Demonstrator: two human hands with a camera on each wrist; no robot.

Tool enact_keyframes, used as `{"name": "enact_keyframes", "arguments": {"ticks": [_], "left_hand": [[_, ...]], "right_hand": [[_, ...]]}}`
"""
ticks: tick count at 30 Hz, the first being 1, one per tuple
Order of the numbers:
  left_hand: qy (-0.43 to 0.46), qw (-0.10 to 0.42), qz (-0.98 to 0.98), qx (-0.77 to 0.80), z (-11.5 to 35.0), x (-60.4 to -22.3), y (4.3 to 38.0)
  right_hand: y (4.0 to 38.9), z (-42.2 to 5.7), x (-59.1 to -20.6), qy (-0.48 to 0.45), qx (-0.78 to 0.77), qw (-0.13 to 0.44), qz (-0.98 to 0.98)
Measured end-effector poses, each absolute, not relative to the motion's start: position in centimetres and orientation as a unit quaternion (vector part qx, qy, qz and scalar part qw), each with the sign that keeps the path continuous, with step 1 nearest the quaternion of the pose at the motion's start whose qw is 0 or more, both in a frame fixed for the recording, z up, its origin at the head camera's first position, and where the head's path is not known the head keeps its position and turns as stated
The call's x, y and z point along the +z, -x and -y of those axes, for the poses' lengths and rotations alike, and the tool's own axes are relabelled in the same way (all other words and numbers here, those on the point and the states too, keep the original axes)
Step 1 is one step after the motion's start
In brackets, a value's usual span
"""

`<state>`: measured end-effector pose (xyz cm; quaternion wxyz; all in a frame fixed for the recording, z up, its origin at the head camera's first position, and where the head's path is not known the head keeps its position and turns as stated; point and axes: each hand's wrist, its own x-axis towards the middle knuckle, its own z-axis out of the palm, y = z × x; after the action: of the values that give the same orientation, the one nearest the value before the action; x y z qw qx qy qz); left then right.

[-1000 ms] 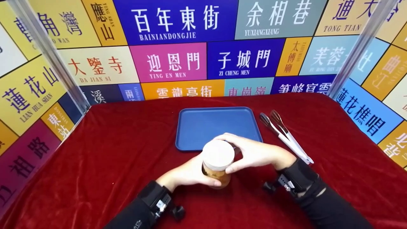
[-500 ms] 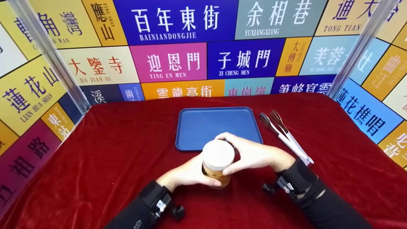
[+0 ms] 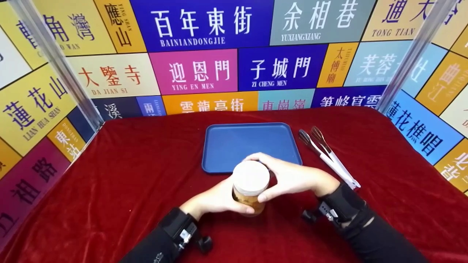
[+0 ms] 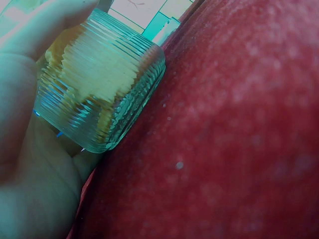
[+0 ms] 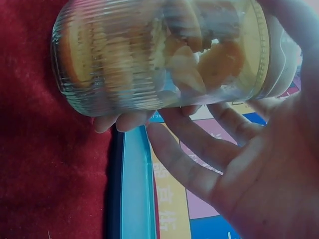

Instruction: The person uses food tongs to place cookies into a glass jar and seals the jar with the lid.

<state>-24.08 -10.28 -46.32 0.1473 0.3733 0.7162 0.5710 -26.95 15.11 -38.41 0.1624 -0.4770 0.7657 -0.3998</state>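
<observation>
A ribbed glass jar point(image 3: 252, 204) stands upright on the red cloth, and orange-brown pieces show through its wall. Its white lid point(image 3: 251, 177) is on top. My left hand point(image 3: 215, 195) wraps round the jar's body, thumb across the near side; in the left wrist view the ribbed jar point(image 4: 104, 82) lies within that hand. From the right, my right hand point(image 3: 289, 177) holds the lid, its thumb at the near edge and its fingers round the far side. The right wrist view shows the lid point(image 5: 281, 59) close to the palm, with fingers stretched behind the glass.
A blue tray point(image 3: 248, 142) lies just behind the jar. To its right are tongs point(image 3: 331, 157) with white handles and dark slotted heads. Red cloth point(image 3: 139, 157) covers the table, and panels with printed signs point(image 3: 201, 69) stand around its back and sides.
My right hand's thumb and fingers shift slightly at the lid, back and forth. The left hand and the jar stay in place.
</observation>
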Motion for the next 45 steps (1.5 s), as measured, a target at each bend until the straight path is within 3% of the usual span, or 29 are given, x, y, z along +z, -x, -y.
{"name": "enact_keyframes", "arguments": {"ticks": [9,29,38,45], "left_hand": [[-0.387,0.148,-0.706,0.575,10.1,-46.2,24.1],[-0.378,0.150,-0.713,0.571,10.3,-46.1,24.0],[-0.371,0.142,-0.720,0.568,10.3,-46.3,24.0],[-0.383,0.148,-0.707,0.575,10.2,-46.2,24.1]], "right_hand": [[27.3,-15.7,-38.4,0.480,-0.424,0.177,-0.747],[26.3,-14.9,-37.9,0.441,-0.384,0.138,-0.799],[26.9,-15.0,-38.2,0.487,-0.382,0.139,-0.773],[27.6,-15.6,-38.5,0.488,-0.418,0.179,-0.745]]}}
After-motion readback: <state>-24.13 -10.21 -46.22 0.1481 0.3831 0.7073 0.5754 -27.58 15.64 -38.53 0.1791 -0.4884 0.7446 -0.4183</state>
